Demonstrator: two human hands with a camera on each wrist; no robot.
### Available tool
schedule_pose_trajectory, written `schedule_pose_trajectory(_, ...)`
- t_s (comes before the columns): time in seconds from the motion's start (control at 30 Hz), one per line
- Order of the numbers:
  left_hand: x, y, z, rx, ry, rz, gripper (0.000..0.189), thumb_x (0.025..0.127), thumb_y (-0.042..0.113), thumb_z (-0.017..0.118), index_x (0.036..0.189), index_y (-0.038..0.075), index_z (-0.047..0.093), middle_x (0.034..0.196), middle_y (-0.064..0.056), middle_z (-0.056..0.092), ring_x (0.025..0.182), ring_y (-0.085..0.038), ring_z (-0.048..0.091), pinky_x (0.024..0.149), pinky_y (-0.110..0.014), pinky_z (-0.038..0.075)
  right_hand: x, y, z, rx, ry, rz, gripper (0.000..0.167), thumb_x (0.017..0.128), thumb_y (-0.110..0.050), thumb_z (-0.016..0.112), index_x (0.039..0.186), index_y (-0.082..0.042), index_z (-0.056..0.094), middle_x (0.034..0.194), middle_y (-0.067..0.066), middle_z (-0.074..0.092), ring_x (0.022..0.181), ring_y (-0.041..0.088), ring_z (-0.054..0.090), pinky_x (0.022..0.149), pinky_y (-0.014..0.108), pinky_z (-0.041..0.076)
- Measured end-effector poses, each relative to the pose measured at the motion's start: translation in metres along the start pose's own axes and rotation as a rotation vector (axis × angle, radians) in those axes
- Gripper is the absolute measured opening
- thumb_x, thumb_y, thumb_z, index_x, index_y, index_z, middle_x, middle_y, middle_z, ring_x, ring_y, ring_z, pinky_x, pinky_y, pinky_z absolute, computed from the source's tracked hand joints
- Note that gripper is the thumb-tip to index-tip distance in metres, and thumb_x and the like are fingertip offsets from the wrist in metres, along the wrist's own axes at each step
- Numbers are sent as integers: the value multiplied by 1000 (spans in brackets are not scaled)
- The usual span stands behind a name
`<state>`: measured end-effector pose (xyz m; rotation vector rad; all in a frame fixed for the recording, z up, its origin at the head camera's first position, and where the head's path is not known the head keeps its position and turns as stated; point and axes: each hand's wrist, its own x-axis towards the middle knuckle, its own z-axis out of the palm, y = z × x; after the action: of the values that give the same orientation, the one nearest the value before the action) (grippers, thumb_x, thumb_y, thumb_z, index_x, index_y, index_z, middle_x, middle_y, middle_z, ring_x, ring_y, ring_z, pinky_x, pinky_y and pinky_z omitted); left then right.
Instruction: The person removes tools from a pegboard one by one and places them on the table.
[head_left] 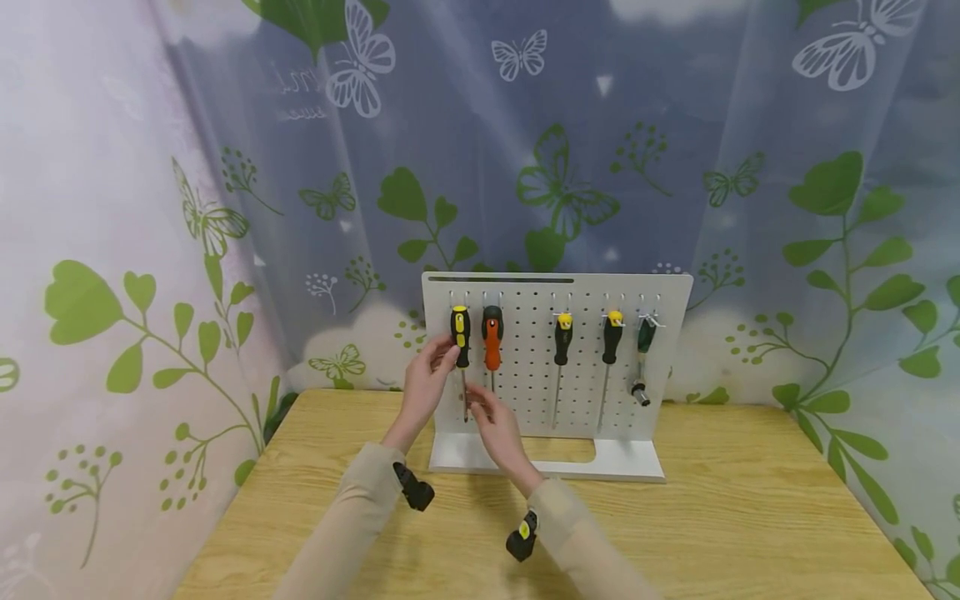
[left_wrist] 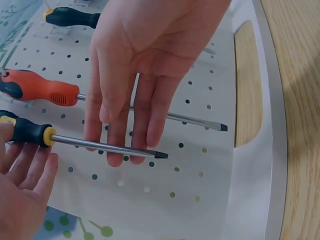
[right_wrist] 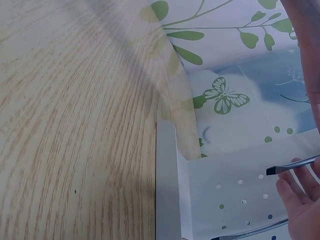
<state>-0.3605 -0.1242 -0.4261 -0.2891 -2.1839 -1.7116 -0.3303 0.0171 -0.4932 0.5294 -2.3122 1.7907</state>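
A black-and-yellow flathead screwdriver (head_left: pixel 461 337) stands upright, handle up, at the left end of a white pegboard (head_left: pixel 525 367). My left hand (head_left: pixel 427 383) holds its handle, thumb in front and fingers behind, as the left wrist view shows. My right hand (head_left: pixel 498 429) is lower, by the steel shaft (left_wrist: pixel 100 144). Its fingers (left_wrist: pixel 117 135) reach nearly straight behind that shaft, while the thumb stays off it. Close beside, a red-and-black screwdriver (head_left: pixel 492 337) hangs on the board; the right hand covers part of its shaft in the left wrist view.
Farther right on the board hang two black screwdrivers with yellow ends, one (head_left: pixel 563 337) near the middle and another (head_left: pixel 612 337) beyond it. A green-handled tool with a metal socket end (head_left: pixel 640 392) hangs rightmost. The board's white base (head_left: pixel 630 460) rests on a wooden table (head_left: pixel 750 500) before a patterned curtain (head_left: pixel 465 150).
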Motion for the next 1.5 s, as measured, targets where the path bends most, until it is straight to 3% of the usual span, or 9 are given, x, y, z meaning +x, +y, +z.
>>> schedule_pose_trajectory(0.27,-3,8,2,-52,16,-35,40,99,15,67,135,-2,59,127,-22,66,117,-35,65,104,-45,52,-2,-9,0,88,33,-28,33,101,-5,61,132,6,58,117,23,70,102,38,70,91,46,59)
schedule_pose_trajectory(0.43,-1,6,3,-64,22,-51,40,99,16,68,135,0,59,126,-19,66,115,-34,66,103,-45,53,2,-2,3,65,57,-45,32,96,-2,67,127,4,62,112,20,72,96,36,72,86,45,61)
schedule_pose_trajectory(0.7,-3,6,4,-84,33,-52,40,99,15,68,134,-1,59,126,-21,66,113,-35,66,103,-47,52,0,-6,-1,35,46,-28,29,94,1,68,123,-2,64,107,14,74,92,28,73,82,32,62)
schedule_pose_trajectory(1.0,-11,13,2,-101,25,-74,40,99,18,69,134,1,60,126,-20,66,115,-34,66,102,-46,53,-9,-12,-5,21,35,-38,30,95,-1,68,125,-6,65,108,12,74,92,26,73,81,32,62)
schedule_pose_trajectory(1.27,-18,20,0,-155,18,-84,38,98,15,69,132,0,61,124,-20,66,112,-34,67,98,-39,56,-17,-19,-10,31,8,-40,29,96,-2,68,124,-7,65,106,10,75,89,21,73,77,25,61)
schedule_pose_trajectory(1.5,-24,30,-3,-158,-1,-114,41,99,19,68,135,1,60,127,-20,66,112,-31,67,95,-36,57,-24,-27,-14,65,-18,-31,29,96,-3,68,124,-8,65,106,11,75,91,24,73,77,23,60)
